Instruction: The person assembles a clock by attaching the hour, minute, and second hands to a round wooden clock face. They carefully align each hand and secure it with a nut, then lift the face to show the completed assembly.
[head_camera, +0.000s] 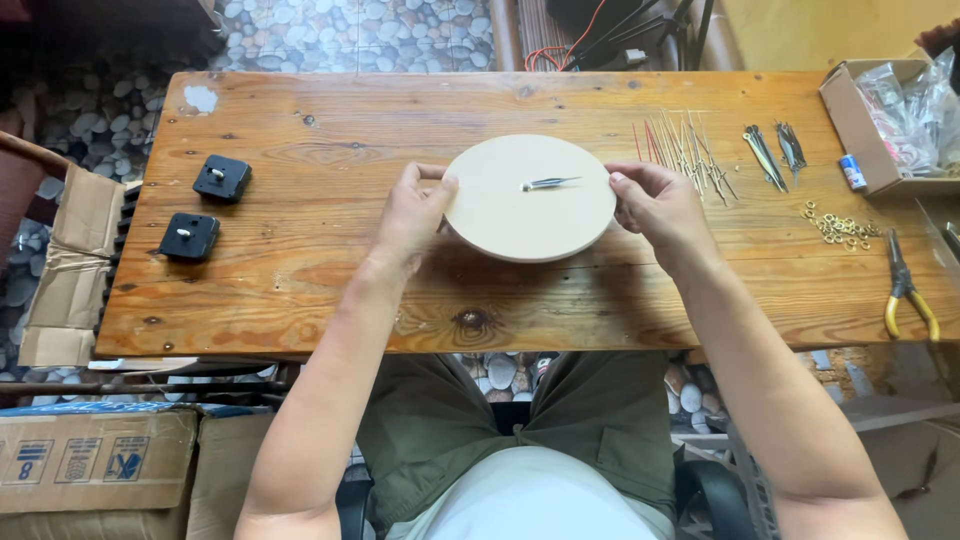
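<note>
Both hands hold a pale round wooden disc (530, 198) just above the middle of the plank table (300, 290), its near edge tipped slightly up toward the camera. The left hand (410, 215) pinches the disc's left rim, thumb on the top face and fingers curled under it; the right hand (655, 200) clamps the right rim the same way. Gripping opposite edges likely keeps the face free and level, since a small metal clock hand (550, 183) sits at the centre, pointing right, and would slide or snag if the disc were tilted or grasped across the top. Parts lie sorted by kind within reach of the right hand: a row of thin pointers (685, 150), some red, beside the disc; two bundles of dark hands (775, 150) further right; a scatter of small brass rings (840, 226); and pliers (905, 290) with yellow grips at the table's right edge. Two black square clock movements (205, 208) sit well apart on the left, shafts up. At the far right corner an open cardboard box (850, 115) holds clear plastic bags of small parts; what is in the bags is too small to tell. A small blue-and-white tube (852, 172) lies against the box's side. More cartons (95, 455) stand on the floor at lower left, closed.
</note>
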